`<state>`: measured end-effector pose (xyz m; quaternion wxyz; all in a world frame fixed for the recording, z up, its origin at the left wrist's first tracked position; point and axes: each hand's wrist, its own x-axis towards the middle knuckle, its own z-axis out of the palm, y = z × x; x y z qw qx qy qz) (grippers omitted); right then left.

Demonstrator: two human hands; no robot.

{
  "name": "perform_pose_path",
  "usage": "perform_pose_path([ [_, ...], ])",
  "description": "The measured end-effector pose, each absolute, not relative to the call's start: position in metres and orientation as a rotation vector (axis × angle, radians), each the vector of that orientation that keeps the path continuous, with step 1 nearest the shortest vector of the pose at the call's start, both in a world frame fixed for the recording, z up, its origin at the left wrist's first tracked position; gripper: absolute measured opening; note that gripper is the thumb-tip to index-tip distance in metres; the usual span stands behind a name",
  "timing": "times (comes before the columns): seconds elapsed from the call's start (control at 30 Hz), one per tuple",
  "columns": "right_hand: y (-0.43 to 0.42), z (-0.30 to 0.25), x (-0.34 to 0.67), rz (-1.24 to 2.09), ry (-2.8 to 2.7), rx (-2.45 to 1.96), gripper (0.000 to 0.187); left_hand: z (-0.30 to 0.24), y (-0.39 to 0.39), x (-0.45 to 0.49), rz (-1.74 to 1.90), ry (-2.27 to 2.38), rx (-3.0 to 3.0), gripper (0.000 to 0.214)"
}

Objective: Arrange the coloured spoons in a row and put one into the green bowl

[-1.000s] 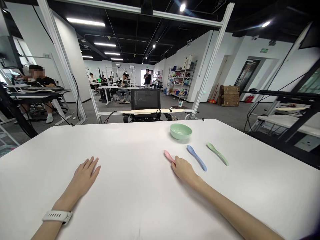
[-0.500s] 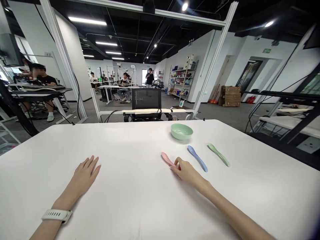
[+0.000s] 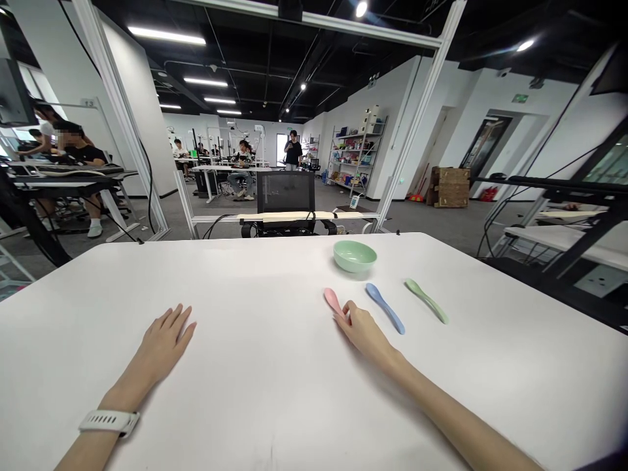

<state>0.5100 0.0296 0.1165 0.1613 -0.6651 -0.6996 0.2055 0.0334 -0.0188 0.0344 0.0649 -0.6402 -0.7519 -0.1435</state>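
- The right hand (image 3: 364, 332) lies low on the white table, angled up and to the left, with its fingers curled loosely at the lower end of the pink plastic spoon (image 3: 333, 301).
- The pink plastic spoon lies tilted across the tabletop, its bowl end pointing away from the person and its handle end tucked under the fingers. The fingers touch the handle, but the view cannot show whether they have closed on it, so the grip cannot be told.
- The left hand (image 3: 164, 339) rests palm down on the table, open and empty, with its fingers spread and well apart from every utensil. A white watch strap (image 3: 108, 422) circles the left wrist.
- The blue spoon (image 3: 385, 309) lies just right of the pink plastic spoon, apart from it and from the right hand.
- The light green spoon (image 3: 426, 301) lies farther right, roughly parallel to the blue spoon.
- The mint green bowl (image 3: 354, 256) stands upright beyond the pink and blue spoons, near the table's far edge.
- The white table (image 3: 245, 278) bears all of these things and has rounded corners.
- Beyond it stand an aluminium frame (image 3: 422, 118) and a black mesh chair back (image 3: 285, 192). Farther off, a seated co-worker (image 3: 73, 140) works at a bench on the left, and a standing person (image 3: 293, 149) is near the far wall.
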Motion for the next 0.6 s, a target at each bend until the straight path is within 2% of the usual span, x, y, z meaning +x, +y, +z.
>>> perform_pose_path([
  [0.6,0.027,0.1205,0.5105,0.597,-1.985,-1.919,0.02,0.0329,-0.0179,0.0328,-0.46,-2.242,-1.931,0.074],
])
